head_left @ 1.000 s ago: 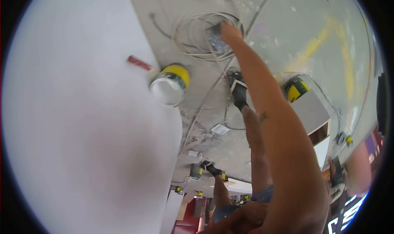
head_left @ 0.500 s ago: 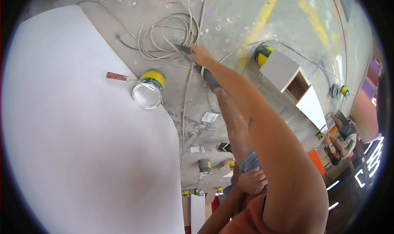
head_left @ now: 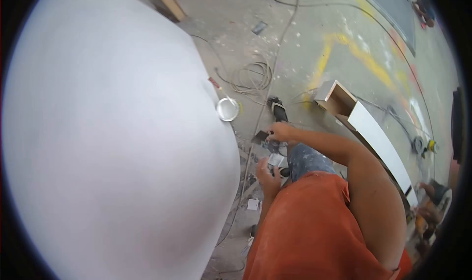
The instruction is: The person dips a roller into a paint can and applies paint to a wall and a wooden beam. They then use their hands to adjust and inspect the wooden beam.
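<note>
My right hand [head_left: 280,131] is held in front of my waist and grips a small dark flat tool [head_left: 260,136] whose blade points left. Just below it, my left hand [head_left: 268,174] is closed on a small pale piece [head_left: 276,159]. The two hands are close together, above my paint-spattered trouser leg [head_left: 307,159]. A large white panel [head_left: 113,147] fills the left side. An open paint can [head_left: 228,109] stands at its right edge, with a red-handled brush [head_left: 215,83] beside it.
A coil of pale cable [head_left: 253,76] lies on the dusty concrete floor beyond the can. A white open-ended box cabinet [head_left: 346,105] lies to the right. Small scraps [head_left: 253,204] litter the floor near my feet. Another person sits at the far right edge [head_left: 432,201].
I have straightened up from reaching down to the cable coil. My right hand came back to my waist with the dark tool, and my left hand rose to meet it.
</note>
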`<act>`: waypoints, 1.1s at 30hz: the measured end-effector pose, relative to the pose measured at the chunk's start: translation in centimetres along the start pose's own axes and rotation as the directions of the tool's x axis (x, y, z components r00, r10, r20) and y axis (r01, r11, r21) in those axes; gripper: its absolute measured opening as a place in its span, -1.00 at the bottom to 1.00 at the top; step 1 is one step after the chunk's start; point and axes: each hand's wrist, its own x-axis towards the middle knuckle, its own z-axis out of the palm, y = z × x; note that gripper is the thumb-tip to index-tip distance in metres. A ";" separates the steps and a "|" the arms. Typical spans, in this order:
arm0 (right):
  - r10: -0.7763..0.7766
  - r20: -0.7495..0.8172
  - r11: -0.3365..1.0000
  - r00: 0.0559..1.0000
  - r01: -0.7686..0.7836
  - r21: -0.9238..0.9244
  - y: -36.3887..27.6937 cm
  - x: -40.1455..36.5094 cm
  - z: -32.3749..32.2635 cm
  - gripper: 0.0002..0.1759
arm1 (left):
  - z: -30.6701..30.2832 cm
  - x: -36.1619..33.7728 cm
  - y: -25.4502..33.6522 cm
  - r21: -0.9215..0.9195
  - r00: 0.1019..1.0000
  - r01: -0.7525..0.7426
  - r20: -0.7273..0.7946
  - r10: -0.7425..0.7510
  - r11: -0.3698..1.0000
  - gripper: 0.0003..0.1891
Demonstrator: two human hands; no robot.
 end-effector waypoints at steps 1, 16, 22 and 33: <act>-0.054 0.204 0.998 0.977 0.047 0.040 -4.0 -1.3 -0.6 -0.58 | -2.4 -1.7 0.1 0.043 0.989 -0.005 -0.150 0.011 0.999 -0.60; -0.347 0.934 0.614 -0.088 0.731 0.297 -42.4 -24.1 13.8 -0.64 | -15.9 -40.0 6.8 -0.464 0.409 0.526 -0.597 -0.690 0.713 -0.51; -0.022 0.935 0.522 -0.354 0.793 0.313 -50.9 -32.1 16.2 -0.67 | -11.9 -47.7 13.6 -0.771 0.293 0.249 -0.516 -0.804 0.586 -0.66; -0.359 0.933 0.855 -0.036 0.388 0.344 -60.1 -37.3 29.6 -0.74 | -8.4 -54.9 13.9 -0.383 -0.509 -0.734 -0.238 -0.827 0.561 -0.57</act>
